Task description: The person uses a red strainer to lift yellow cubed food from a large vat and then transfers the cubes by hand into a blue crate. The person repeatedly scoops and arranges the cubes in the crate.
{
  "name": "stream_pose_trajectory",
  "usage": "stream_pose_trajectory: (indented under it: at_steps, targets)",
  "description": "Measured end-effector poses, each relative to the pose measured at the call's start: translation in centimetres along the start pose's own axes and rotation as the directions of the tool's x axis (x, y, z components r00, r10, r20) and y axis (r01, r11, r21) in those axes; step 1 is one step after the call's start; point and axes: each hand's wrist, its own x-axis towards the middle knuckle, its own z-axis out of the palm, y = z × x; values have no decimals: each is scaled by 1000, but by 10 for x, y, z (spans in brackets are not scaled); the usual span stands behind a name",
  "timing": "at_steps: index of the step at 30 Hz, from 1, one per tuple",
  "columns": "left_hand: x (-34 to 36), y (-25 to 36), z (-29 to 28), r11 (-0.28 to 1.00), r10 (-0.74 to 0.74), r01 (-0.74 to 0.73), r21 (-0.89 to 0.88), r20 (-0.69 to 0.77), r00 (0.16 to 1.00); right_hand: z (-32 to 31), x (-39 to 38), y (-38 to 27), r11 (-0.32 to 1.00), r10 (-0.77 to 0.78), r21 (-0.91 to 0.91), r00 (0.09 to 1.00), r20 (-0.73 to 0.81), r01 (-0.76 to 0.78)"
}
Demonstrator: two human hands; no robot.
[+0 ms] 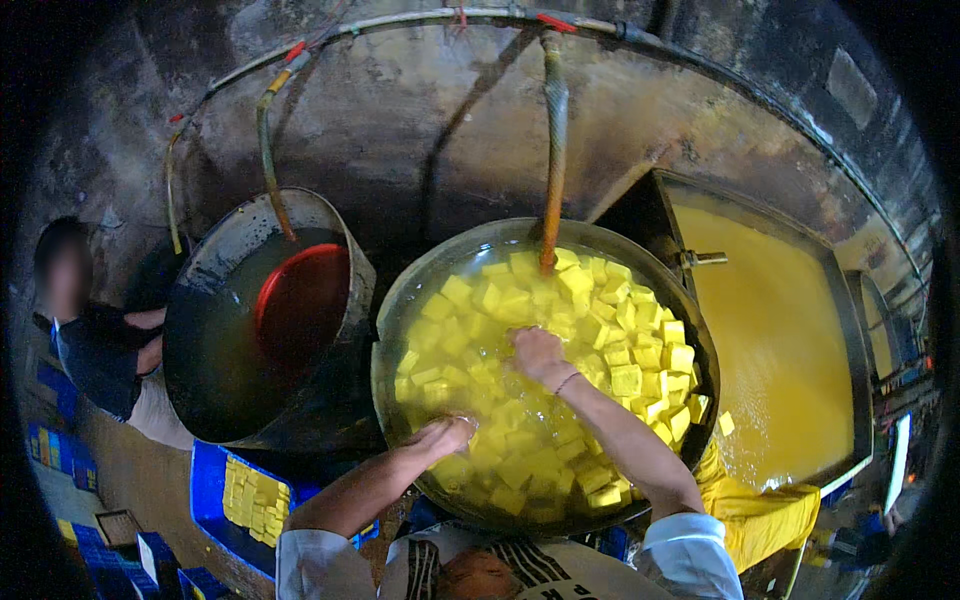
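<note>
A large round metal vat (388, 400) in front of me holds cloudy yellow water and many yellow tofu-like blocks (626, 379). My right hand (538, 352) reaches to the middle of the vat, its knuckles above the surface and its fingers bent down into the water among the blocks. Near the vat's left front side, my left hand (445, 436) dips its fingertips into the water. The water hides the ends of the fingers of both hands, so I cannot make out any grip. Blocks pile above the surface at the right side.
A hose (555, 150) hangs into the vat's far side. Left stands another vat (190, 400) with a red basin (300, 300), beside a person (100, 360). Right is a tank (770, 340) of yellow liquid; yellow cloth (755, 510) hangs below. A blue crate (207, 490) holds yellow blocks.
</note>
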Motion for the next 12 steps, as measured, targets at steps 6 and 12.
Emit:
stream_pose_trajectory:
  at_steps: [6, 12]
  targets:
    - [0, -17, -24, 983, -14, 17, -183, 15, 1000, 41, 26, -12, 983, -45, -170, 993, 107, 62]
    - [-3, -39, -129, 642, -119, 53, -765, -31, 992, -7, 31, 65, 782, -174, 623, 946, 274, -36]
